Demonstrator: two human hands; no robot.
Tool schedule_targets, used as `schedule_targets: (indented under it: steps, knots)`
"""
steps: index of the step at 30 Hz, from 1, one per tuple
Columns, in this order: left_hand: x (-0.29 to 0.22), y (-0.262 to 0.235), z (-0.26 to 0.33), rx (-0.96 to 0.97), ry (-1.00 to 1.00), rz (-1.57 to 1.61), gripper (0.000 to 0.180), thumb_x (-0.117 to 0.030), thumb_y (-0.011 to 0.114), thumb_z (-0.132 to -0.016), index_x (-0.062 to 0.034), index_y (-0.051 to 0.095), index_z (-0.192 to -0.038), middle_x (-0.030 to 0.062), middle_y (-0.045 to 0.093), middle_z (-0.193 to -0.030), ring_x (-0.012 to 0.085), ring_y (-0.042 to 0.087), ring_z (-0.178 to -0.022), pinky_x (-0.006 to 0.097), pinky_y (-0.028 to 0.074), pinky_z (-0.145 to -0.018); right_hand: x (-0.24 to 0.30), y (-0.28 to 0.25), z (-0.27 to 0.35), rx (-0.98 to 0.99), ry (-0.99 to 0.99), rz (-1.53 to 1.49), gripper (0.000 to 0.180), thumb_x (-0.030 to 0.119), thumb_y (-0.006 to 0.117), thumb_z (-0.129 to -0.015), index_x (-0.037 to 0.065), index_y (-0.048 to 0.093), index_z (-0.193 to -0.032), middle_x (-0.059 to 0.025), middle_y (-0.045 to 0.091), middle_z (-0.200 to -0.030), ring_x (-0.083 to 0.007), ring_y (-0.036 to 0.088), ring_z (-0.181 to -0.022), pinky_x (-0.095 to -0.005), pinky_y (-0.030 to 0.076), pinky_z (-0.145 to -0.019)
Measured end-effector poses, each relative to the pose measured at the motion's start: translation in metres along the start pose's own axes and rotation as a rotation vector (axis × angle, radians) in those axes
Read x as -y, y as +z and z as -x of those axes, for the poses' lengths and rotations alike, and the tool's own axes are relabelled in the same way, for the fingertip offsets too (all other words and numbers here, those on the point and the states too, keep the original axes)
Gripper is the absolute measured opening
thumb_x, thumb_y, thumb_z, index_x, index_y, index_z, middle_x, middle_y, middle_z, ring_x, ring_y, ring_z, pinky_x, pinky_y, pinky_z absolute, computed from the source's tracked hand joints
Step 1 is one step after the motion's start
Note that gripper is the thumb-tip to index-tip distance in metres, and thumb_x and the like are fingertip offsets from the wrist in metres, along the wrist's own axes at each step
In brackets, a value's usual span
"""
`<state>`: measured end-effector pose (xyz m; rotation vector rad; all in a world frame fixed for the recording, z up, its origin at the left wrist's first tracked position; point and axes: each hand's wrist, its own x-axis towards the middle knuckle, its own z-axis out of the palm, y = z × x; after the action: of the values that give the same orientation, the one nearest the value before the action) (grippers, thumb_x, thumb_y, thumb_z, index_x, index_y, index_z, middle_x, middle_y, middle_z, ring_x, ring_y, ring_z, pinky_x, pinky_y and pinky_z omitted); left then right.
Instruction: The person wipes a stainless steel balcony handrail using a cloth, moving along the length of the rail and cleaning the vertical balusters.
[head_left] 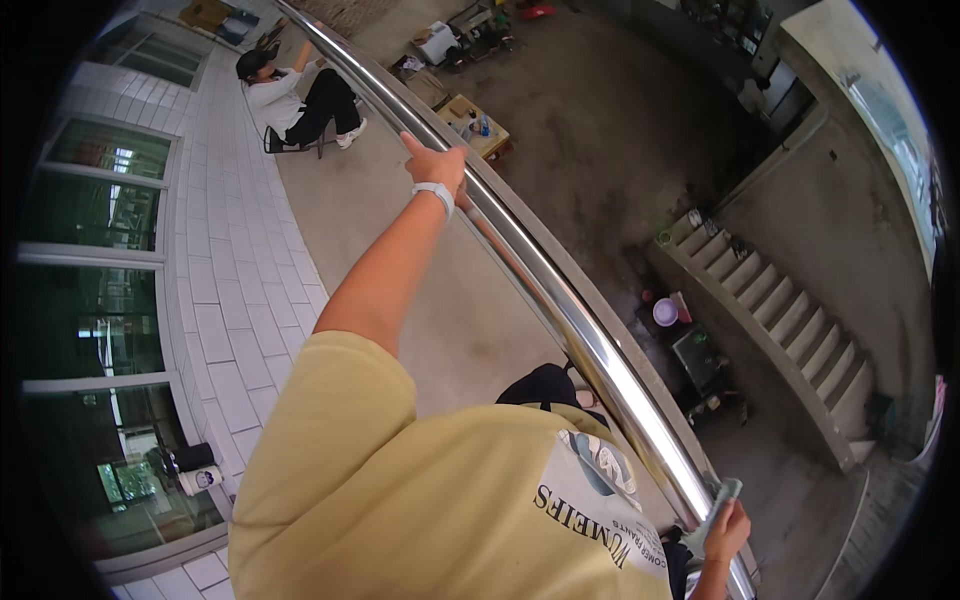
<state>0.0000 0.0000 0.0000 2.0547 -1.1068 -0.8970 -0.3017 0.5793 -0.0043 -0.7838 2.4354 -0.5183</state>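
A shiny metal handrail (560, 270) runs diagonally from the upper left down to the lower right. Far up along it, my left hand (437, 168) is closed at the rail's near side, one finger stretched out and the others partly hidden against the metal. A pale band (436, 192) circles that wrist. At the lower right, my right hand (728, 532) grips a greyish cloth (712, 512) at the rail, its fingers bent around the fabric. The part of the cloth against the rail is partly hidden.
A person (300, 100) sits on a low chair by the rail's far end. White tiled wall and windows (110, 240) line the left; a cup (200, 480) stands there. Beyond the rail, a lower floor holds stairs (770, 300), a wooden table (490, 140) and a purple basin (665, 312).
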Motion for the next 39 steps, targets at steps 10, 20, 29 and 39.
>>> schedule_targets:
  steps: [10, 20, 29, 39]
  knots:
    - [0.008, -0.002, -0.013, -0.085, 0.048, -0.072, 0.101, -0.016, 0.070, -0.074, -0.0161, 0.002, -0.149, 0.0247, 0.032, -0.138, 0.0393, 0.044, -0.121, 0.040, 0.043, -0.097, 0.249, 0.118, -0.062, -0.183, -0.812, 0.301, 0.026, 0.025, 0.051, -0.087, -0.001, 0.056, -0.087, -0.0156, 0.057, -0.074, -0.0315, 0.055, -0.071, -0.0422, 0.040, -0.071]
    - [0.010, 0.015, -0.016, -0.120, 0.105, -0.096, 0.101, -0.015, 0.069, -0.070, -0.0169, 0.004, -0.148, 0.0300, 0.029, -0.137, 0.0433, 0.047, -0.117, 0.044, 0.041, -0.100, 0.313, 0.166, -0.067, -0.222, -0.985, 0.274, 0.072, 0.026, 0.067, -0.074, -0.007, 0.038, -0.131, -0.0243, 0.047, -0.126, -0.0381, 0.049, -0.110, -0.0453, 0.038, -0.094]
    - [0.000, -0.006, -0.001, 0.090, 0.000, 0.121, 0.102, -0.017, 0.068, -0.072, -0.0196, 0.000, -0.148, 0.0288, 0.023, -0.138, 0.0510, 0.046, -0.114, 0.064, 0.050, -0.080, 0.261, 0.151, -0.029, -0.388, -0.665, 0.189, 0.076, 0.016, 0.077, -0.058, 0.013, 0.047, -0.128, -0.0110, 0.052, -0.115, -0.0278, 0.052, -0.096, -0.0409, 0.039, -0.082]
    - [0.063, 0.011, -0.051, 0.106, 0.514, 0.132, 0.104, -0.050, 0.069, -0.072, 0.0033, 0.015, -0.144, 0.0296, 0.041, -0.133, 0.0392, 0.048, -0.118, 0.041, 0.039, -0.098, 0.175, 0.152, 0.030, -0.764, -0.531, 0.108, 0.052, 0.001, 0.058, -0.073, 0.014, 0.053, -0.123, -0.0058, 0.053, -0.125, -0.0298, 0.047, -0.116, -0.0454, 0.036, -0.100]
